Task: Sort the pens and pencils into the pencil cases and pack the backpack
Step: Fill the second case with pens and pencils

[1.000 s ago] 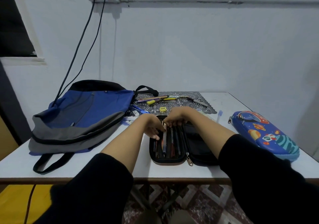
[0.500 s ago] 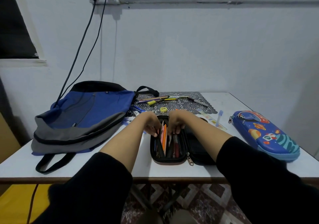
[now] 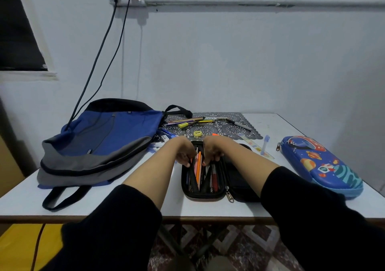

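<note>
An open black pencil case (image 3: 239, 185) lies at the table's front middle, with pens in its left half. Orange and pink pencils (image 3: 199, 166) stand in the case's inner black pocket (image 3: 193, 179). My left hand (image 3: 183, 151) grips the pocket's left edge with curled fingers. My right hand (image 3: 212, 151) holds the pocket's right edge, fingers curled beside the pencils. A blue and grey backpack (image 3: 100, 143) lies flat to the left. A closed blue space-print pencil case (image 3: 320, 164) sits on the right. Loose pens and pencils (image 3: 191, 121) lie on a patterned mat (image 3: 229, 127) behind.
A yellow sharpener (image 3: 197, 133), a white eraser (image 3: 164, 139), a ruler (image 3: 256, 147) and a pale blue pen (image 3: 265, 144) lie beyond the case. Two cables (image 3: 100, 62) hang from wall sockets to the backpack. The white table (image 3: 277, 124) stands against the wall.
Orange pencils have gone into the case's inner pocket. Both hands have moved slightly toward me and now hold the pocket spread apart around the pencils.
</note>
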